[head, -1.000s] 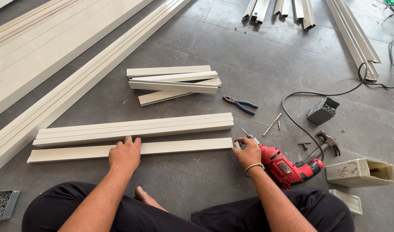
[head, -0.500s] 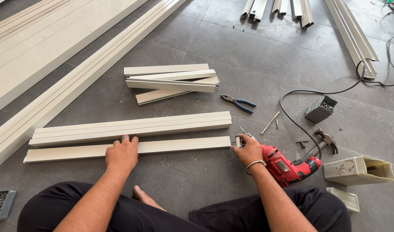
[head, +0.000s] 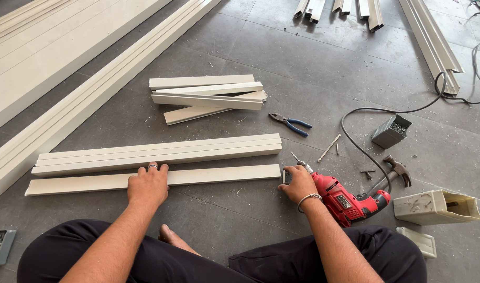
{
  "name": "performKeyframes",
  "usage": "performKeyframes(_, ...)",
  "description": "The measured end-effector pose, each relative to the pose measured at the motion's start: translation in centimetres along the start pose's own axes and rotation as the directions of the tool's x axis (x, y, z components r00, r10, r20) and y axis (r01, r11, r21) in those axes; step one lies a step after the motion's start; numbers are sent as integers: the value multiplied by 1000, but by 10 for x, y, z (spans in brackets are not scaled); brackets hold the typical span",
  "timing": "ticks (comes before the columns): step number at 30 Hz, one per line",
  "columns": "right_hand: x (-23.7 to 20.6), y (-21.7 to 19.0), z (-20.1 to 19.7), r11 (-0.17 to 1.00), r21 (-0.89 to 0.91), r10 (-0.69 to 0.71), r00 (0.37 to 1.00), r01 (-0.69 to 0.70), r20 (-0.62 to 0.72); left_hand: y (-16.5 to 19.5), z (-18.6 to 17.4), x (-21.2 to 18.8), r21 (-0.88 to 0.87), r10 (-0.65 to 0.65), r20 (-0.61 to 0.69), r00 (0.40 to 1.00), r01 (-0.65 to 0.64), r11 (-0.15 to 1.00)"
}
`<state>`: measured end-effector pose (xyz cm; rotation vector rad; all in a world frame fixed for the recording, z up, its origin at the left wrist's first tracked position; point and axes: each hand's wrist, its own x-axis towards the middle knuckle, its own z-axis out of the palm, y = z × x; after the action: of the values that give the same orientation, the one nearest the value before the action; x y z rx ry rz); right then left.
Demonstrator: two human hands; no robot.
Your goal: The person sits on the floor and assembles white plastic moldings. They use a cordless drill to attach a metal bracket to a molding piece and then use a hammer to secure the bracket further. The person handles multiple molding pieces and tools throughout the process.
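Long white panels (head: pixel 51 57) lie across the grey floor (head: pixel 303 57) at the far left. Nearer, a wide profile (head: pixel 156 153) rests just beyond a narrow strip (head: pixel 219 174). The left hand (head: pixel 148 184) lies flat on the strip, fingers spread. The right hand (head: pixel 298 183) touches the strip's right end, fingers curled loosely, beside a red drill (head: pixel 345 199). Pliers (head: pixel 290 123) and a hammer (head: pixel 392 173) lie near.

A single head-worn camera looks steeply down and forward, close over the seated person's lap and floor (head: pixel 261 52).
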<state>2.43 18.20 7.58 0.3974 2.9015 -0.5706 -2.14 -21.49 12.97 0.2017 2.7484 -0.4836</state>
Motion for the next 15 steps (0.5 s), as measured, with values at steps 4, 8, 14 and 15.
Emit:
performKeyframes(4, 0, -1, 1, 1000, -2, -6, 1000, 6, 2, 0, -1, -1, -6, 3, -4, 1000, -3, 1000)
performKeyframes(8, -5, -5, -6, 1000, 20, 17, 1000, -17, -3, 1, 0, -1, -7, 9, -29, 1000, -9, 1000)
performKeyframes(14, -9, -12, -10, 998, 46, 52, 999, -53, 17, 2, 4, -1, 45, 32, -21, 999, -31, 998)
performKeyframes(15, -9, -11, -10, 997, 44, 63, 998, -64, 32, 2, 5, 0, 48, 36, -30, 999, -34, 998)
